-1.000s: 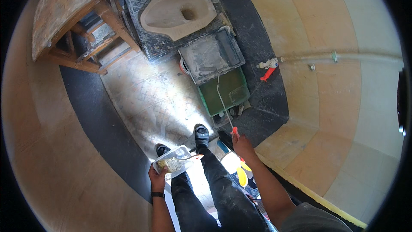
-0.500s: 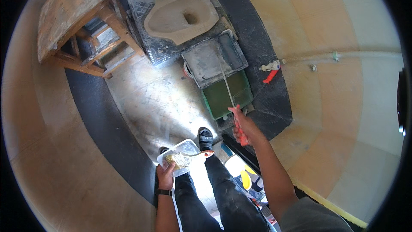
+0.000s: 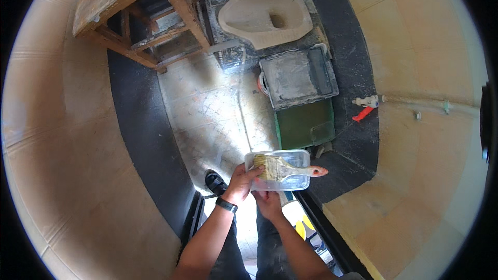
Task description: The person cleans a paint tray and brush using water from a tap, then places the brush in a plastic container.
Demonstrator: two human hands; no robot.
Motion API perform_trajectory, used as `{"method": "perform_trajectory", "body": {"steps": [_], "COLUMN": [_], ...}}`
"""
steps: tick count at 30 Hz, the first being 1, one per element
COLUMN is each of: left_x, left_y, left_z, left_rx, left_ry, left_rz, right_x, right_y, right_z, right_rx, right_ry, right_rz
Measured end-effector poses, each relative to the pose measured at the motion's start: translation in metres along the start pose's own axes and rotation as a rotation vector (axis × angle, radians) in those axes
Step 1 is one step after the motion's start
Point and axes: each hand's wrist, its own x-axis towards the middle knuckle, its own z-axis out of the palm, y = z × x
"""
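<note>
My left hand [image 3: 239, 182] grips a clear plastic tub [image 3: 302, 182] by its left side. A wide paintbrush [image 3: 280, 168] lies across the tub, its bristles near my left thumb and its worn red-tipped handle sticking out past the right rim. Under the tub, my right hand [image 3: 268, 203] is closed round the red handle of a long thin-rod paint roller [image 3: 225, 45]; the tub partly covers these fingers. The roller's pale head reaches forward, close to the stool's leg.
A worn wooden stool [image 3: 184, 8] stands at far left. A squat toilet pan [image 3: 244, 18] is at the back. Right of centre, a grey-smeared paint tray [image 3: 290, 80] overlaps a green tray [image 3: 290, 124]. A pipe tap with a red lever [image 3: 363, 114] juts from the right wall.
My right hand has come down and left with the roller, swinging its head from the grey tray toward the stool. The tub and brush have moved up and right in my left hand.
</note>
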Motion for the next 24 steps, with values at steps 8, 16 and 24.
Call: {"method": "perform_trajectory", "body": {"steps": [8, 16, 24], "left_x": [0.010, -0.011, -0.021], "left_y": [-0.005, -0.019, -0.040], "left_z": [-0.051, -0.119, -0.141], "left_rx": [0.361, 0.535, 0.537], "left_ry": [0.225, 0.331, 0.368], "left_rz": [0.241, 0.244, 0.190], "right_x": [0.065, 0.309, 0.424], "right_y": [0.076, 0.159, 0.193], "right_z": [-0.048, -0.160, -0.163], "right_rx": [0.349, 0.854, 0.875], "right_ry": [-1.104, 0.312, 0.378], "right_rz": [0.440, 0.670, 0.565]}}
